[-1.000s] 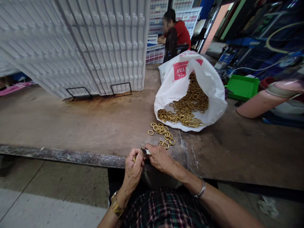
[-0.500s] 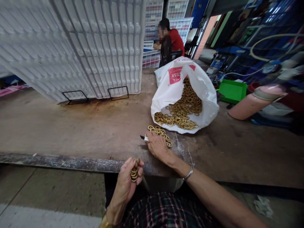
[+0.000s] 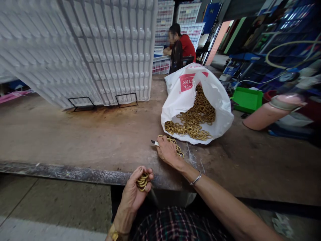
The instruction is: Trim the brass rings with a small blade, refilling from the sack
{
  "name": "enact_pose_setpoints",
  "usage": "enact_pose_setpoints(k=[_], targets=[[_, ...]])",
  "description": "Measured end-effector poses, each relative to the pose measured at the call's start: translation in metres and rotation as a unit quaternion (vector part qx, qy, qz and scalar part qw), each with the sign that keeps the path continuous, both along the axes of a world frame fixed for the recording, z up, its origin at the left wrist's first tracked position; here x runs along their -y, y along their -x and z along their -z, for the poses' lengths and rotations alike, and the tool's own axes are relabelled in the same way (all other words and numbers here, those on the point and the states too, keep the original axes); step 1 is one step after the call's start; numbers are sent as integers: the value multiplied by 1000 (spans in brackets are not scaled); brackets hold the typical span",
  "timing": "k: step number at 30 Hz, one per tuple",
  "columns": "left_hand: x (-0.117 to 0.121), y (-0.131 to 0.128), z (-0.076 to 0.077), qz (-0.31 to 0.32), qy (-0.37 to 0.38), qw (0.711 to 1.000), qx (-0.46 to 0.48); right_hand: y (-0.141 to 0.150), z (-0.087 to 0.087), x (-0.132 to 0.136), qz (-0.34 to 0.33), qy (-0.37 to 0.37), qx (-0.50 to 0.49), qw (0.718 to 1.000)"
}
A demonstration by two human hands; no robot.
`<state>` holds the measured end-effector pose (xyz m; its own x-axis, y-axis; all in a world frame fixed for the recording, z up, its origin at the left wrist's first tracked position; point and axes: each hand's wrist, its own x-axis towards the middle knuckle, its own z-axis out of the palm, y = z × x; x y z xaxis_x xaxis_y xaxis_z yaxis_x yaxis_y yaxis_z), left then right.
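Note:
Several brass-coloured rings (image 3: 142, 183) lie stacked in the curled fingers of my left hand (image 3: 132, 195), just in front of the table edge. On the tabletop, my right hand (image 3: 167, 152) reaches over a small pile of loose rings (image 3: 178, 150), its fingertips at them. A small white tool with a dark pointed tip (image 3: 154, 143) sticks out to the left from those fingers. Whether they also pinch a ring is hidden. Just beyond is a white plastic bag (image 3: 173, 103) with red print, lying with its mouth towards me, and many more rings (image 3: 200, 108) inside.
Tall ribbed white plastic panels (image 3: 117, 50) stand at the left by black wire stands (image 3: 126, 99). To the right are a pink bottle (image 3: 263, 113) and a green tray (image 3: 248, 99). A person in a red top (image 3: 187, 47) sits behind, near white crates (image 3: 188, 13).
My right hand has shifted slightly over the loose rings, still with the white tool. My left hand has turned a little, showing more of its rings. The whole view has moved slightly.

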<state>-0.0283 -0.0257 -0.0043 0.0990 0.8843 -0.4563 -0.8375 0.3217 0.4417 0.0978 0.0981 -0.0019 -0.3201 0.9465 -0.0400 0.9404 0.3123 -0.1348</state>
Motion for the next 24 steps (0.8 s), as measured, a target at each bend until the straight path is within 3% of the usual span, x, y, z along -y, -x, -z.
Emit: enact_pose_setpoints(k=[4, 7, 11, 16, 20, 24], targets=[[-4, -1, 2, -18, 16, 1000, -16, -2, 4, 4, -17, 1, -26, 1000], [-7, -5, 3, -41, -2, 995, -88, -4, 8, 11, -59, 6, -94, 994], [-10, -10, 0, -44, -5, 980, -193, -5, 8, 27, -118, 10, -232, 965], [-11, -15, 0, -6, -16, 963, -270, -3, 0, 46, -128, 40, -346, 929], [-9, -14, 7, -7, -39, 929, -369, -2, -3, 52, -118, 86, -377, 915], [-7, -12, 9, -29, -47, 875, -482, -1, 0, 50, -60, 151, -417, 894]])
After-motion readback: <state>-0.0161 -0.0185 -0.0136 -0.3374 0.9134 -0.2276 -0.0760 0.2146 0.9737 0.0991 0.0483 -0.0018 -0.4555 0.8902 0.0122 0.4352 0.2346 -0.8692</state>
